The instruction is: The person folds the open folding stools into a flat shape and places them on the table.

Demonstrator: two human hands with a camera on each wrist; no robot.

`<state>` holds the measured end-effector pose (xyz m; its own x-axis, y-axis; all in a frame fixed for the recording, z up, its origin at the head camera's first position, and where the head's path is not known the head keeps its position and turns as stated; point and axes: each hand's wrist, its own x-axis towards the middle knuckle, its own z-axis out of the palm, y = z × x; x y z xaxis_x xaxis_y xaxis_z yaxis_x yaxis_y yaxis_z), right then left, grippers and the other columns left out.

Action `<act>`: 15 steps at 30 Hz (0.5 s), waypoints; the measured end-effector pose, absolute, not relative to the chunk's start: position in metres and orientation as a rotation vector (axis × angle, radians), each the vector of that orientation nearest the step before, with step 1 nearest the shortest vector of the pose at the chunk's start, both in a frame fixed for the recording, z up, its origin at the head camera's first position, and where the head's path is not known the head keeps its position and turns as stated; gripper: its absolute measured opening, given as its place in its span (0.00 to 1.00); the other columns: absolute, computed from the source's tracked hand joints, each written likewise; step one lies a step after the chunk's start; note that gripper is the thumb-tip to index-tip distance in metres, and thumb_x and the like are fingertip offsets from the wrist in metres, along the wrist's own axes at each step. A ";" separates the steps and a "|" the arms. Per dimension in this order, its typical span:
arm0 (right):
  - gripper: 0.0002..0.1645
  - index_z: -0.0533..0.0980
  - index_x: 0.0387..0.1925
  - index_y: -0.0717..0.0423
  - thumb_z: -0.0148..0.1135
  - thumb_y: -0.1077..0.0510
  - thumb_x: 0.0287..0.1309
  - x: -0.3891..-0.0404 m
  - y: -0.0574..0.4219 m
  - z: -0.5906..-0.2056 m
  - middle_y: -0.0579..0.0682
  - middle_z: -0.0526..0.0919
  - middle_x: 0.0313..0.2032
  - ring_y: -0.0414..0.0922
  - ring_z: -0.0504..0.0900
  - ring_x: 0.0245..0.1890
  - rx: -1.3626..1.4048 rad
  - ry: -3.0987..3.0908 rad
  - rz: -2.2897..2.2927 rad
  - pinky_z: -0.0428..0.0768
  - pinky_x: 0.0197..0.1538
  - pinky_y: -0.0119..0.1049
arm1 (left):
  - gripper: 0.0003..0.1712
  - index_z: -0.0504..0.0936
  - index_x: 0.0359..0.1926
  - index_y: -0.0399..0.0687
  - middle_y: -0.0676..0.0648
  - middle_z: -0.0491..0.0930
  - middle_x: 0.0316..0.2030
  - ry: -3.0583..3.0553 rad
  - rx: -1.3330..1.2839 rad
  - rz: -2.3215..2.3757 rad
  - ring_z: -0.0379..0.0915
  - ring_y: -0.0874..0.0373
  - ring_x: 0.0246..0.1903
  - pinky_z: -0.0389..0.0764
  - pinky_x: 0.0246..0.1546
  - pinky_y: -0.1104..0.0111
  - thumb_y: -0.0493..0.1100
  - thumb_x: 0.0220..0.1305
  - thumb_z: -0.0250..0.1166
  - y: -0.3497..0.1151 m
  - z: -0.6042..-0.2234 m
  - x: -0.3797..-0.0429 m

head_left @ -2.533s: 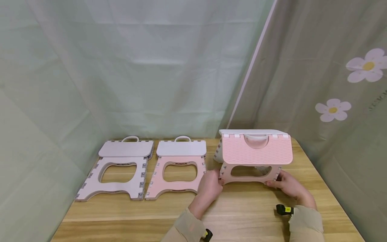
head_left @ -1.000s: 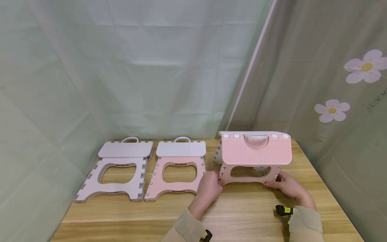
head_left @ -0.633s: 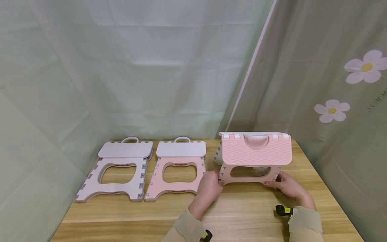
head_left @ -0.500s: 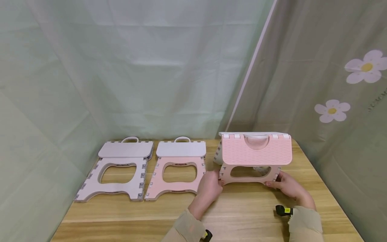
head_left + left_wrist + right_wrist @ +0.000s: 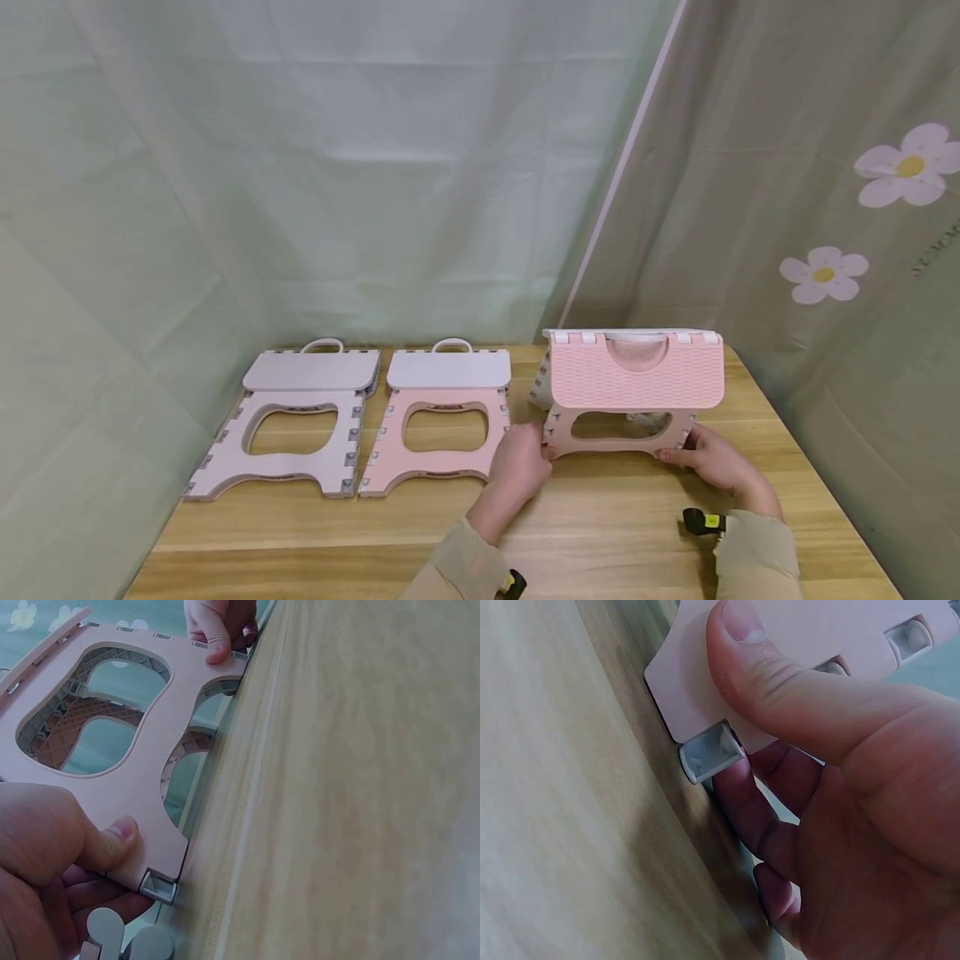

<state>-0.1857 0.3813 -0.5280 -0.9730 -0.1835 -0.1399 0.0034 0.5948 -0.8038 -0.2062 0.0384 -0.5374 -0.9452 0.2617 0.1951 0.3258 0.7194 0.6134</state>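
A pink and white folding step stool (image 5: pixel 637 375) stands partly unfolded at the right of the table, its two seat halves meeting in a ridge like a roof. At the foot of its near leg panel, my left hand (image 5: pixel 522 461) grips the left corner. My right hand (image 5: pixel 716 462) holds the right corner of that panel. Thumbs lie on the panel's face and fingers curl behind it, as both wrist views show. In the left wrist view the leg panel (image 5: pixel 135 802) stands close over the table, and its oval opening shows the far leg's lattice.
Two folded stools lie flat to the left: a pink one (image 5: pixel 386 462) with a white seat flap, right beside my left hand, and a white one (image 5: pixel 225 462) farther left. Curtains (image 5: pixel 420 167) hang behind the wooden table (image 5: pixel 337 558) and along its sides.
The stool's ridge has sunk slightly, and its white far seat half shows as a thinner strip. Both hands keep their hold in nearly the same place.
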 end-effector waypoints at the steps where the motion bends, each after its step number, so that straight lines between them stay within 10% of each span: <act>1: 0.25 0.75 0.60 0.64 0.71 0.54 0.71 -0.186 0.381 -0.528 0.54 0.81 0.52 0.46 0.75 0.48 -0.156 2.613 -1.319 0.72 0.51 0.36 | 0.11 0.81 0.33 0.48 0.48 0.83 0.28 -2.826 -0.483 -1.037 0.81 0.52 0.28 0.79 0.30 0.56 0.37 0.60 0.78 0.038 -0.537 -0.206; 15: 0.25 0.76 0.61 0.64 0.72 0.54 0.70 -0.187 0.382 -0.530 0.55 0.82 0.54 0.47 0.75 0.50 -0.155 2.624 -1.317 0.73 0.53 0.36 | 0.12 0.81 0.33 0.48 0.48 0.84 0.28 -2.823 -0.489 -1.027 0.81 0.52 0.28 0.80 0.30 0.56 0.37 0.60 0.78 0.039 -0.538 -0.206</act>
<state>-0.1872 0.3817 -0.5301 -0.9743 -0.1825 -0.1320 -0.0033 0.5974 -0.8019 -0.2060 0.0386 -0.5377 -0.9438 0.2642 0.1985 0.3300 0.7214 0.6088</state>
